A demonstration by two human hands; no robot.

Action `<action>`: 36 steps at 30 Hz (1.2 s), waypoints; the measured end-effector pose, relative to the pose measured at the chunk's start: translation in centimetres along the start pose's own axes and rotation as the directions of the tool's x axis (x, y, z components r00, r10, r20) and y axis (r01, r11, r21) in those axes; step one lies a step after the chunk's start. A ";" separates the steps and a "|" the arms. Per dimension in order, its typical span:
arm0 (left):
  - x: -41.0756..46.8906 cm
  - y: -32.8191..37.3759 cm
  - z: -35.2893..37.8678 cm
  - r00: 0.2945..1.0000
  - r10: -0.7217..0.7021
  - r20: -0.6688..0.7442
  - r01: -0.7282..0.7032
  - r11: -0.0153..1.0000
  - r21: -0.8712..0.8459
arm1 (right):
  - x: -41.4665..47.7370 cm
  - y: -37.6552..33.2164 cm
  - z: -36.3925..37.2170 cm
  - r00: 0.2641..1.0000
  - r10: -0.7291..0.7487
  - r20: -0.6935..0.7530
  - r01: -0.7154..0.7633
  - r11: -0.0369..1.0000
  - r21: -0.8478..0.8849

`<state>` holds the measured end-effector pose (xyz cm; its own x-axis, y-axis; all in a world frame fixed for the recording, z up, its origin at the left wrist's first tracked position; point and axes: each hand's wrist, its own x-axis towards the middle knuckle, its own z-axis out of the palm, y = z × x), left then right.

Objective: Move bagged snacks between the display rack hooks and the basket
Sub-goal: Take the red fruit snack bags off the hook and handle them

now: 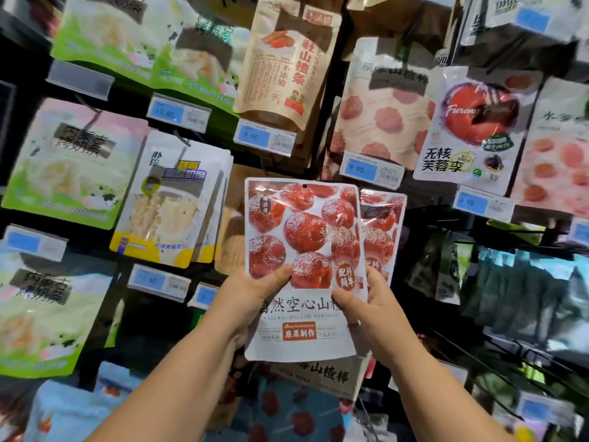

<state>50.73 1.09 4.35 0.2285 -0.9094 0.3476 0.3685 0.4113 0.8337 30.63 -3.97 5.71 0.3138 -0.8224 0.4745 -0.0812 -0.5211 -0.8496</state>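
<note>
The left hand (255, 298) and right hand (369, 309) held a snack bag (302, 231) upright. Each grip pinched its lower half.

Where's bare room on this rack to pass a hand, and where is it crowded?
One dark gap: right of the second hawthorn bag, left of the dark green bags. Crowded: behind the held hawthorn bag, and around the Furong plum bag, where bags overlap.
</note>
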 end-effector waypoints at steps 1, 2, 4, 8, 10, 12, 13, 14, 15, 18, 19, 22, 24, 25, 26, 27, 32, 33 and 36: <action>0.2 -0.1 0.4 1.000 -0.005 0.021 0.005 1.000 0.021 | -0.3 0.1 -0.4 0.999 -0.012 -0.030 0.012 1.000 0.015; 0.3 -0.2 0.9 0.999 -0.002 0.041 0.000 0.999 0.047 | -0.5 0.3 -0.8 0.998 -0.016 -0.063 0.018 0.999 0.037; 0.5 -0.5 1.7 0.998 0.008 0.062 -0.014 0.995 0.100 | -0.8 0.6 -1.7 0.990 -0.009 -0.138 0.020 0.997 0.078; 1.3 -1.5 2.8 0.998 0.019 0.056 -0.036 0.941 0.335 | -0.7 0.9 -3.4 0.964 0.006 -0.265 0.031 0.991 0.133; 1.4 -1.7 3.4 0.995 0.046 0.088 -0.078 0.905 0.418 | -0.5 0.8 -4.0 0.958 0.000 -0.286 0.040 0.990 0.134; 1.5 -1.8 3.9 0.991 0.085 0.106 -0.123 0.888 0.443 | -0.3 0.6 -4.2 0.955 -0.009 -0.295 0.047 0.991 0.123; 1.7 -1.9 4.0 0.988 0.113 0.104 -0.148 0.880 0.451 | -0.1 0.5 -4.3 0.953 -0.007 -0.302 0.048 0.991 0.129; 1.7 -1.8 4.2 0.986 0.136 0.098 -0.166 0.873 0.458 | 0.1 0.4 -4.4 0.952 -0.001 -0.305 0.047 0.989 0.141; 1.8 -1.8 4.2 0.983 0.155 0.094 -0.181 0.867 0.464 | 0.3 0.4 -4.4 0.953 0.004 -0.304 0.045 0.987 0.155; 2.0 -1.9 4.2 0.976 0.195 0.098 -0.219 0.853 0.474 | 0.8 0.1 -4.3 0.952 0.024 -0.304 0.026 0.987 0.160; 2.2 -2.0 4.2 0.973 0.209 0.099 -0.231 0.848 0.477 | 1.0 -0.1 -4.2 0.953 0.027 -0.303 0.020 0.988 0.151; 3.0 -2.3 4.0 0.968 0.225 0.110 -0.250 0.833 0.493 | 1.5 -0.4 -4.1 0.954 0.034 -0.298 0.004 0.992 0.128; 3.4 -2.4 3.9 0.967 0.224 0.119 -0.253 0.828 0.500 | 1.8 -0.5 -4.1 0.954 0.037 -0.298 0.000 0.992 0.124; 3.5 -2.4 3.9 0.967 0.225 0.122 -0.256 0.827 0.501 | 1.9 -0.5 -4.1 0.953 0.036 -0.300 0.000 0.993 0.120; 3.5 -2.4 3.9 0.966 0.225 0.125 -0.257 0.822 0.508 | 2.0 -0.5 -4.1 0.954 0.036 -0.299 0.000 0.993 0.117; 3.6 -2.4 3.8 0.966 0.226 0.127 -0.259 0.818 0.514 | 2.0 -0.5 -4.0 0.954 0.035 -0.297 -0.001 0.994 0.112; 3.3 -2.5 3.7 0.961 0.243 0.131 -0.274 0.786 0.555 | 1.6 -0.1 -4.1 0.953 0.037 -0.302 -0.008 0.995 0.095; 3.2 -2.5 3.7 0.961 0.242 0.133 -0.275 0.787 0.553 | 1.5 -0.1 -4.2 0.952 0.034 -0.303 -0.008 0.996 0.087; 3.1 -2.4 3.8 0.957 0.247 0.151 -0.289 0.786 0.546 | 1.1 -0.2 -4.3 0.950 0.039 -0.310 -0.009 0.995 0.100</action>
<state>47.11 -2.99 5.08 0.1735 -0.7781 0.6037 -0.2689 0.5523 0.7891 26.97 -5.78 7.38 0.0019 -0.8725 0.4886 0.0112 -0.4885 -0.8725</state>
